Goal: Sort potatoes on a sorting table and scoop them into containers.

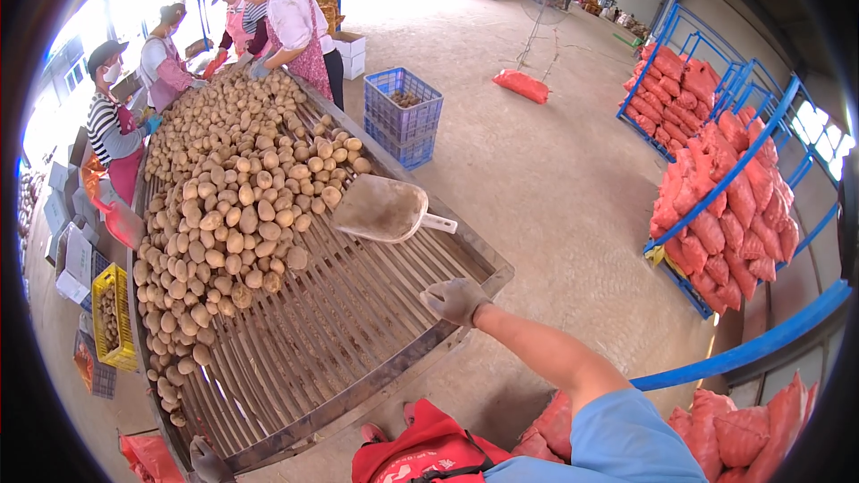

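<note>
In front of me slopes a slatted sorting table [344,322], its far and left parts heaped with potatoes [242,188]. My right hand [456,301], in a grey glove, is at the table's near right rim; its fingers look curled together, with nothing visible in them. A worn, pale scoop [385,207] with a white handle lies on the right side of the table, beyond that hand and apart from it. My left hand [210,462], also gloved, is by the near left corner of the frame; its fingers cannot be made out clearly.
Several co-workers in aprons stand around the far end, hands at the potatoes. Blue crates [403,121] stand right of the table, a yellow crate [114,317] left. Red sacks [729,197] fill blue racks at right; a blue bar [752,344] curves beside my right arm.
</note>
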`<state>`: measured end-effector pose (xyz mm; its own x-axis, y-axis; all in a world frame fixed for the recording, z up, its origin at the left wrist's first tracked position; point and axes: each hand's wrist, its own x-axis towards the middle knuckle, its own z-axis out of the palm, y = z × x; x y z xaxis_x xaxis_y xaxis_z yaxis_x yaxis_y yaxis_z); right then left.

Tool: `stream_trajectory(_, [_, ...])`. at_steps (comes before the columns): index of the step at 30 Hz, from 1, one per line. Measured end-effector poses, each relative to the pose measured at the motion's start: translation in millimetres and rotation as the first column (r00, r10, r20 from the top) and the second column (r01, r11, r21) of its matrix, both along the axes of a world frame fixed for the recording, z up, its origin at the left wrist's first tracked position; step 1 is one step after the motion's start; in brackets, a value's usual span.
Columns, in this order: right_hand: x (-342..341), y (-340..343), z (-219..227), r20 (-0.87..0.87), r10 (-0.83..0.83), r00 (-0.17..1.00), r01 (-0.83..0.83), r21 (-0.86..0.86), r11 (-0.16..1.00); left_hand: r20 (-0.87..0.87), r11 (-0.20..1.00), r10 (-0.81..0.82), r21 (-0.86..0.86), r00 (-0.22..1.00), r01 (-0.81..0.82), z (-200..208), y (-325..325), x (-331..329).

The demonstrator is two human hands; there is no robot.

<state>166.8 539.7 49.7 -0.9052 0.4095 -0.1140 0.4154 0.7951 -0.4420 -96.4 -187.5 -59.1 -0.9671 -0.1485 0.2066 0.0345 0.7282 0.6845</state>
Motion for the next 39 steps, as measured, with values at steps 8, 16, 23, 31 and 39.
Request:
stream_trajectory(8, [-4,-2,10,0.071,-0.004,0.997,0.005,-0.014,1.0,-0.06,1.0,-0.021,-0.013,0.998,0.02,-4,-6,0])
stream_trajectory(16, [-3,-2,15,0.112,-0.007,0.994,0.009,-0.022,1.0,-0.018,0.999,-0.001,-0.047,1.0,0.001,27,27,16])
stream_trajectory(23, [-6,-2,13,0.134,0.004,0.991,-0.004,0.0,1.0,-0.071,0.999,0.031,-0.033,0.997,-0.033,30,30,19])
stream_trajectory(31, [-6,-1,12,0.13,0.009,0.991,-0.009,0.003,1.0,-0.076,0.998,0.039,-0.056,0.996,-0.043,35,37,21])
stream_trajectory(39, [-5,-2,13,0.141,-0.004,0.99,0.006,-0.014,1.0,-0.074,0.995,0.021,-0.1,0.997,-0.028,38,38,21])
